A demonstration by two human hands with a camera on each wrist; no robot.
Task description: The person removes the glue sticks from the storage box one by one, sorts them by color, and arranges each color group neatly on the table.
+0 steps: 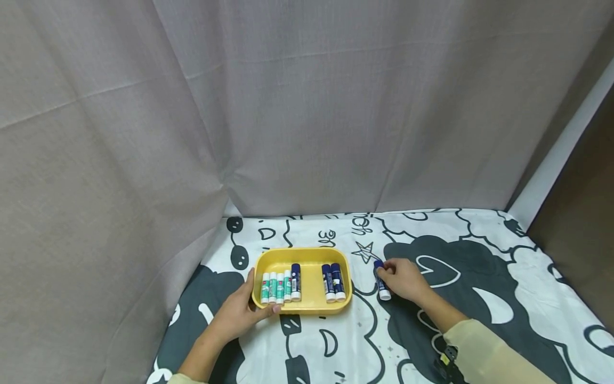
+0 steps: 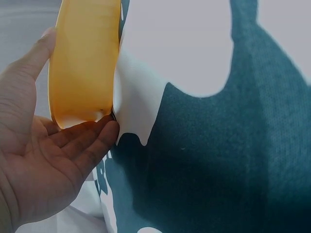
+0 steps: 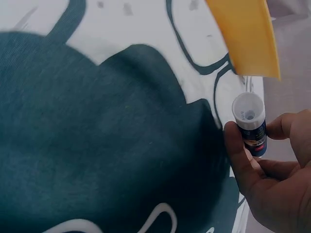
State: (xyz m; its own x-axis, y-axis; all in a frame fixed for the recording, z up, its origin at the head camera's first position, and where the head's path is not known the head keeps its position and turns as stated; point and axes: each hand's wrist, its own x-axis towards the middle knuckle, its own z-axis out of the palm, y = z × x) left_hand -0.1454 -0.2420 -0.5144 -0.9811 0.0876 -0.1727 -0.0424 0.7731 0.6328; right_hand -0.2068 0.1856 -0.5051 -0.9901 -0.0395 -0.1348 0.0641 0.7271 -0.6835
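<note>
A yellow tray [image 1: 312, 308] lies on the patterned cloth, seen from outside in both wrist views. My left hand [image 1: 242, 308] holds its near left corner, thumb at the near rim and fingers along the left side. Inside, several green glue sticks [image 1: 280, 288] with white ends stand in a row at the left, beside a dark blue glue stick [image 1: 296, 281]. Two more blue glue sticks [image 1: 333, 282] lie at the tray's right. To the right of the tray, my right hand [image 1: 405, 278] pinches another blue glue stick [image 3: 253, 135] between thumb and fingers, its white end towards me.
Black-and-white printed cloth [image 1: 331, 352] covers the surface under the tray. A grey curtain [image 1: 307, 117] hangs behind it and down the left side. A brown panel [image 1: 580, 213] stands at the right edge.
</note>
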